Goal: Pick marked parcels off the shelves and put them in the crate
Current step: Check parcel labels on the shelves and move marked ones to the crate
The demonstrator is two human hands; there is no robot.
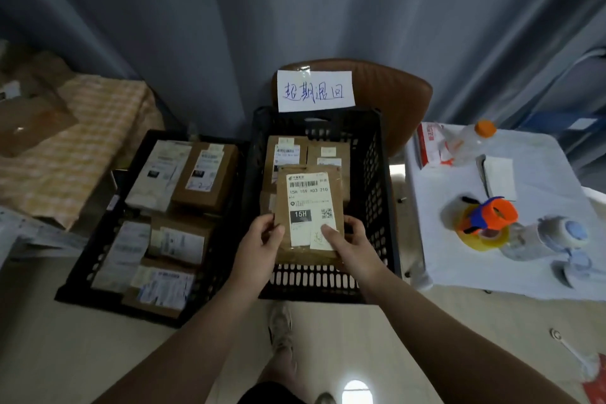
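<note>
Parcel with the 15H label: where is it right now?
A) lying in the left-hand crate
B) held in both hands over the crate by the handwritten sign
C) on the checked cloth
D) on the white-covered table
B: the left hand and the right hand grip the parcel by its lower edge above the black crate in front of the sign.

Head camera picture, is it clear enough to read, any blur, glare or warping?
Head view: dim overall; the label on the parcel reads sharply, while labels in the left crate are soft; the wide lens bends the curtain folds and table edge; one bright glare patch lies on the floor.
</note>
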